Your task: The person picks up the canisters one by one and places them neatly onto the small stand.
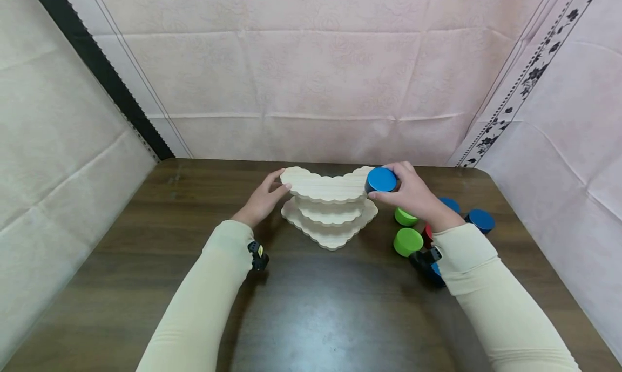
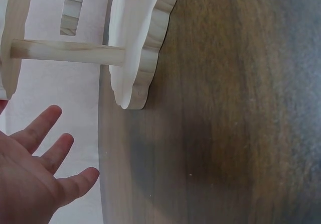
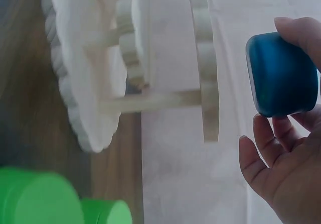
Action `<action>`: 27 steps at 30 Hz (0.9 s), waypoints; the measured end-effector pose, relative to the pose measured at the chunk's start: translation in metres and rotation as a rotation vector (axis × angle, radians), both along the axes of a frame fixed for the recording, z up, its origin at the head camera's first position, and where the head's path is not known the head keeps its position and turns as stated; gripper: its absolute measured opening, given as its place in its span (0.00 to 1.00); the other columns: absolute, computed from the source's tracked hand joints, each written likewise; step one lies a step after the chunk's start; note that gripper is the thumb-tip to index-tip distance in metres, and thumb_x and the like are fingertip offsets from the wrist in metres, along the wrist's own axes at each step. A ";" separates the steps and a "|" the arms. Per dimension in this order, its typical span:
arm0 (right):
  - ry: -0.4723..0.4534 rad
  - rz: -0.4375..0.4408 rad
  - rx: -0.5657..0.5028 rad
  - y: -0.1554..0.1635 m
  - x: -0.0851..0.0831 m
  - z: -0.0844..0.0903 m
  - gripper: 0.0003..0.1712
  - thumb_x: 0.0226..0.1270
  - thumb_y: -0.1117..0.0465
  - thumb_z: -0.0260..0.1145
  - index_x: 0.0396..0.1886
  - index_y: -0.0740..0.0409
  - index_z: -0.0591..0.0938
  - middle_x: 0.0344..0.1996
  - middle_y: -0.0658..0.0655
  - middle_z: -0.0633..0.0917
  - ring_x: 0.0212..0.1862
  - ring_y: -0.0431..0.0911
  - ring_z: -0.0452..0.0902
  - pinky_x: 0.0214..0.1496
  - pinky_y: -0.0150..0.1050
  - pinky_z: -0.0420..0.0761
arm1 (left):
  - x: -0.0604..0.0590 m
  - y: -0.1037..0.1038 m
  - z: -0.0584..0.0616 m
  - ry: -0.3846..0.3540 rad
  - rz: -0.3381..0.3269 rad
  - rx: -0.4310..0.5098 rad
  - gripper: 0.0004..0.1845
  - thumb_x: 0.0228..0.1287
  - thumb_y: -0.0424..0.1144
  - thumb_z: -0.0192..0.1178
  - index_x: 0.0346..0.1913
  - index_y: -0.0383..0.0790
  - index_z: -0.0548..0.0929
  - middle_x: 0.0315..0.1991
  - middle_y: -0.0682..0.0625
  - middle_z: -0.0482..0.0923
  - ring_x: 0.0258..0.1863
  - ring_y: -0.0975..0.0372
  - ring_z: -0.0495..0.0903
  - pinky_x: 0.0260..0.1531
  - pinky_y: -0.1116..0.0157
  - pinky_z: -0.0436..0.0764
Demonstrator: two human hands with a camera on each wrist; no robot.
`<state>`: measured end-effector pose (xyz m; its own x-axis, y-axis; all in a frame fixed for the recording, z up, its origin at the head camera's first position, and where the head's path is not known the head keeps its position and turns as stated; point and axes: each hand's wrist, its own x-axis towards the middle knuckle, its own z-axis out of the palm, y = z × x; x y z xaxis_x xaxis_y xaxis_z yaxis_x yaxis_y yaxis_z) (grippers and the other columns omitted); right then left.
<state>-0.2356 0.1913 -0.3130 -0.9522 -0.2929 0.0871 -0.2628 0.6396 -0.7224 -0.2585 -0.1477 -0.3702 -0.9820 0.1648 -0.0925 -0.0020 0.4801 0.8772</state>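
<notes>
A pale wooden tiered stand with scalloped edges stands on the table. In the left wrist view, round posts join its tiers. My left hand holds the left end of its top tier between thumb and forefinger; the other fingers are spread free. My right hand grips a blue cylinder at the right end of the top tier. The right wrist view shows the cylinder pinched between thumb and fingers, apart from the tier's outer side.
Right of the stand, beneath my right forearm, are green cylinders, a partly hidden red one and several blue ones. The brown wooden table ends at pale cloth behind and on both sides.
</notes>
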 end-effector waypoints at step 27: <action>0.042 0.061 -0.062 -0.091 -0.036 0.010 0.38 0.55 0.51 0.74 0.61 0.63 0.72 0.58 0.63 0.69 0.61 0.55 0.61 0.59 0.54 0.72 | 0.002 0.001 0.002 0.016 -0.003 0.050 0.34 0.72 0.54 0.50 0.76 0.53 0.54 0.70 0.42 0.62 0.68 0.50 0.62 0.67 0.47 0.61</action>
